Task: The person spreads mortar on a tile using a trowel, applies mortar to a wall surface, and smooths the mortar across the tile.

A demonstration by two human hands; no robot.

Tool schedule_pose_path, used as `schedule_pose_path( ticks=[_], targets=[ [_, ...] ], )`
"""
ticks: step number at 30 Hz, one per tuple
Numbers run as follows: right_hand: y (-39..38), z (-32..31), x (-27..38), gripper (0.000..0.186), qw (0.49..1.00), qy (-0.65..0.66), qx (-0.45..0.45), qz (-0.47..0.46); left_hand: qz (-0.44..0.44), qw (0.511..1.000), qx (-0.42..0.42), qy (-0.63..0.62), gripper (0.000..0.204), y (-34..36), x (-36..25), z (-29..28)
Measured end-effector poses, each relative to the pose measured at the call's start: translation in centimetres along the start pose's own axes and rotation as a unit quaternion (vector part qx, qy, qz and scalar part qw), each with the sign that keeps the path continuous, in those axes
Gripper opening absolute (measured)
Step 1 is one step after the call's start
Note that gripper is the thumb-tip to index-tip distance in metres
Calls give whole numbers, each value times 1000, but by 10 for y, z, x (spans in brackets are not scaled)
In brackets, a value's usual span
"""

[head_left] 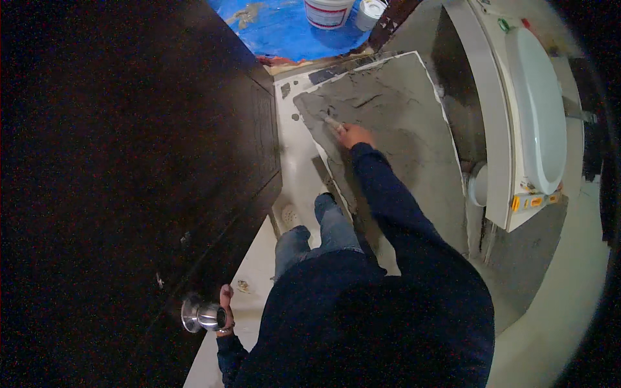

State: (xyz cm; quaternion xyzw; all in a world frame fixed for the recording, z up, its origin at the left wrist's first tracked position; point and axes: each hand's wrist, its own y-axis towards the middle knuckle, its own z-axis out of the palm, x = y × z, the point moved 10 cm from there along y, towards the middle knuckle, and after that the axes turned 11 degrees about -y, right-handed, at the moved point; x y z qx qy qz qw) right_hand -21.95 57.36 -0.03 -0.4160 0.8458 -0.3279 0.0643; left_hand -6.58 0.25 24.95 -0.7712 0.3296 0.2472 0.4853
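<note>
My right hand (357,136) is closed round the pale handle of a trowel (334,124). Its blade is hard to make out against the wet grey mortar (401,116) it touches. The mortar lies in a wide, ridged layer with white edging along its sides, and my right arm reaches across it. At lower left, my left hand (228,315) is beside the silver doorknob (210,315) of a dark door (129,174). The thumb points up, while the knob hides the other fingers, so the grip cannot be made out.
A pale floor strip (297,145) runs between door and mortar, under my knees. Beyond lies blue sheeting (268,32) with a white bucket (328,13) and a small white tub (370,14). On the right stands a vanity with a white basin (535,110) and a yellow level (535,202).
</note>
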Motion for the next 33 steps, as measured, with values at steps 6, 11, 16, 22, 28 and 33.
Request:
schedule_pose_path(
  ticks=[6, 11, 16, 22, 28, 33],
  targets=[
    [38, -31, -79, 37, 999, -17, -3, 43, 7, 1000, -11, 15, 37, -3, -5, -1],
    [39, -85, -127, 40, 992, -8, -29, 123, 9, 1000, -16, 21, 40, -4, -8, -1],
    [62, -96, -155, 43, 981, 7, -108, 160, 14, 999, -18, 30, 42, -11, -32, 19],
    [37, -103, -149, 42, 982, 51, -110, 142, 1, 997, 8, 75, 50, 12, 27, -26],
    [48, -166, -173, 40, 988, 6, -87, 131, -50, 932, 29, 358, 48, -15, -3, -17],
    [134, -159, -279, 35, 969, -2, -129, 210, -139, 981, -21, 136, 58, -38, 49, -14]
  ],
)
